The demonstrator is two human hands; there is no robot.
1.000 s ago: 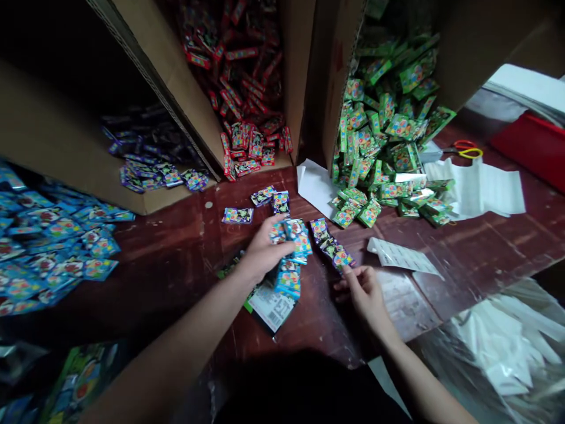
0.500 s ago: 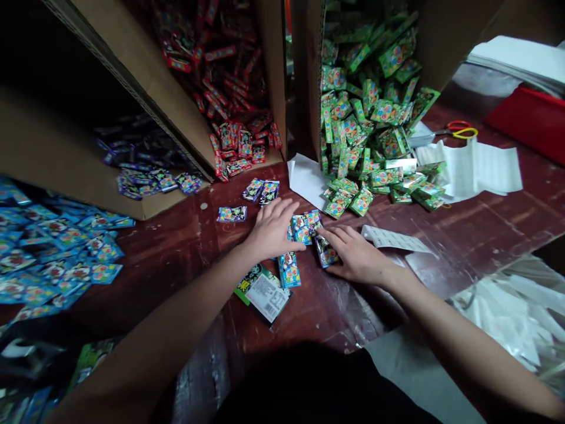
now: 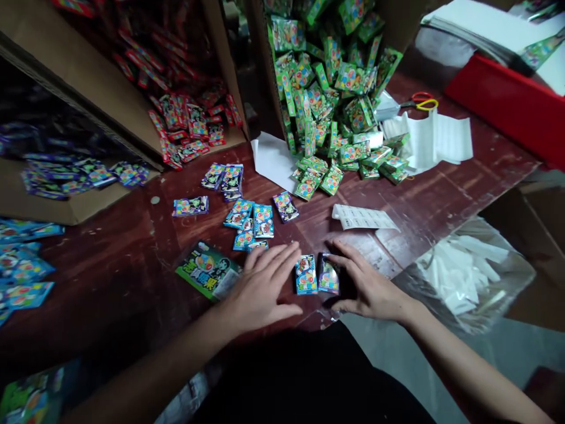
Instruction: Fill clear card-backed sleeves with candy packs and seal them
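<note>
My left hand (image 3: 265, 288) lies flat with fingers stretched out, its fingertips at the left edge of a small blue printed box (image 3: 306, 275). Just right of that box, my right hand (image 3: 366, 280) curves its fingers and thumb round a small dark purple box (image 3: 329, 274). The two boxes sit side by side near the table's front edge. Beyond my left hand lie several blue boxes (image 3: 263, 221) and a purple box (image 3: 286, 207). A flat green printed carton (image 3: 209, 270) is partly covered by my left hand.
Cardboard boxes (image 3: 233, 76) at the back hold red boxes (image 3: 196, 121) and green boxes (image 3: 333, 126) that spill out. White label strips (image 3: 366, 218), scissors (image 3: 421, 101) and a red bin (image 3: 498, 106) are to the right. A bag of white scraps (image 3: 468, 277) stands below the edge.
Both hands have come nearer my body, bringing one blue box and the dark purple box along. Other blue boxes now lie uncovered behind my left hand. The view has turned rightward and down.
</note>
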